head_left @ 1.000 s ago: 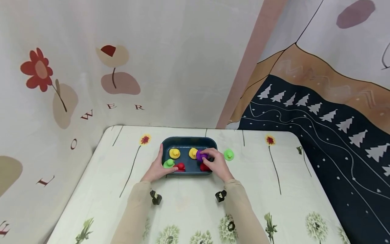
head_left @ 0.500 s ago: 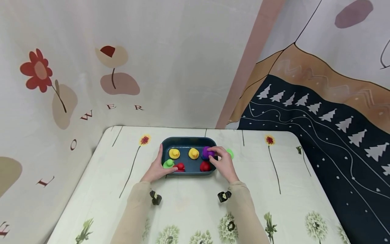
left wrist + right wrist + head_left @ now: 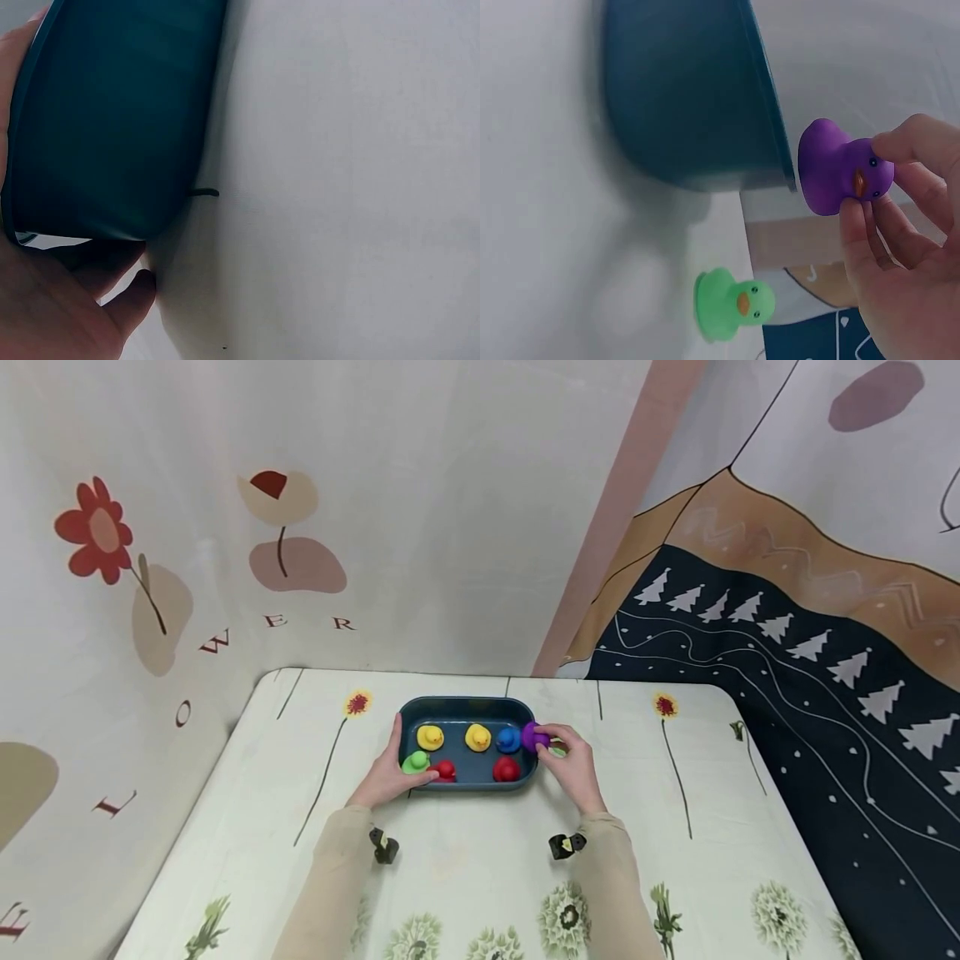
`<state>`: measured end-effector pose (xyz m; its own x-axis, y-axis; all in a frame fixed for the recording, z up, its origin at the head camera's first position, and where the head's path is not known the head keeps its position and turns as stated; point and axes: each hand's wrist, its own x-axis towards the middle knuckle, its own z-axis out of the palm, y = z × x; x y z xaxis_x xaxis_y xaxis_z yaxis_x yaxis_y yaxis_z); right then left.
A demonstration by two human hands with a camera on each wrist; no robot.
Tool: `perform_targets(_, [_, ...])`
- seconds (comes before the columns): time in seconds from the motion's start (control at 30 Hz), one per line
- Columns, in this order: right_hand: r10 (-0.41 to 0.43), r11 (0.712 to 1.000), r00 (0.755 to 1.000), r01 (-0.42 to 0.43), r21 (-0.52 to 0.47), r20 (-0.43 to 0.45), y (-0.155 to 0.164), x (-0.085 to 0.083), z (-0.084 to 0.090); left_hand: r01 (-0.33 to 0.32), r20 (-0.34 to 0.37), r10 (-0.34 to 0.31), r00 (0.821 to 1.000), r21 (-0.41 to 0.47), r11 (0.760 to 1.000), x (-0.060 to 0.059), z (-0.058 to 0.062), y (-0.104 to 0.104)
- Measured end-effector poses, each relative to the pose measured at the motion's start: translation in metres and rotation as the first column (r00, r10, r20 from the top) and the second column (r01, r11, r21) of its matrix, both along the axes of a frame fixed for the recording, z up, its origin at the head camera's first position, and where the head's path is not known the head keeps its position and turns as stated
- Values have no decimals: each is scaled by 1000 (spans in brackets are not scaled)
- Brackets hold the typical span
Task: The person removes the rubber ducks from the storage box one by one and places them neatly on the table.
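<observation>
Two hands: both work at a dark teal oval plastic tub point(image 3: 465, 706) on a table with a pale flower-printed cloth point(image 3: 675, 827).
Right hand: the right hand point(image 3: 573, 768) has its fingertips curled round a small purple rubber duck point(image 3: 534, 737), pinching it by the head; the wrist view shows the purple duck point(image 3: 844, 169) held in the air between thumb and fingers.
Purple duck's place: just outside the tub's right end, level with its rim and above the cloth, not resting on anything.
Left hand: the left hand point(image 3: 390, 772) grips the tub's near left corner, thumb along the left wall and fingers reaching over the near rim; its wrist view shows the palm point(image 3: 52, 300) against the tub's outer wall point(image 3: 112, 120).
Ducks in the tub: two yellow rubber ducks point(image 3: 430, 737) and a blue rubber duck point(image 3: 508, 739) sit along the far side; a green rubber duck point(image 3: 414, 762) beside the left fingers and two red rubber ducks point(image 3: 506, 769) sit along the near side.
Duck outside: a second green rubber duck point(image 3: 731, 304) stands on the cloth right of the tub, near the right hand, mostly hidden behind that hand in the head view.
Backdrop: printed cloth with red flowers point(image 3: 97, 531) on the left, and dark cloth with white trees point(image 3: 810, 647) on the right.
</observation>
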<state>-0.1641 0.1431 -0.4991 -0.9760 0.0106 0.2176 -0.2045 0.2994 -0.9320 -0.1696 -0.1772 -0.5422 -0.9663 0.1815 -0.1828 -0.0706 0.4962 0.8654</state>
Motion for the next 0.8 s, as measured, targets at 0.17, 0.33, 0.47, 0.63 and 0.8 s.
perform_targets(0.17, [-3, 1000, 1000, 3, -21, -3, 2, 13, 23, 1, 4, -1, 1000, -1, 1000, 1, 2, 0])
perform_targets(0.33, [-29, 999, 1000, 28, -23, -5, 8, 16, 24, -2, 11, 2, 1000, -3, 1000, 1, 3, 0])
perform_targets(0.47, [-57, 998, 998, 57, -30, 6, 13, 17, 23, -5, 15, 5, 1000, -7, 1000, 1, 3, 1])
perform_targets(0.63, [-96, 995, 995, 98, -32, 38, 19, 19, 24, -4, 16, 4, 1000, -12, 1000, 1, 3, 1])
perform_targets(0.8, [-106, 993, 993, 109, -39, 57, 32, 15, 12, -3, 17, 3, 1000, -17, 1000, 1, 3, 1])
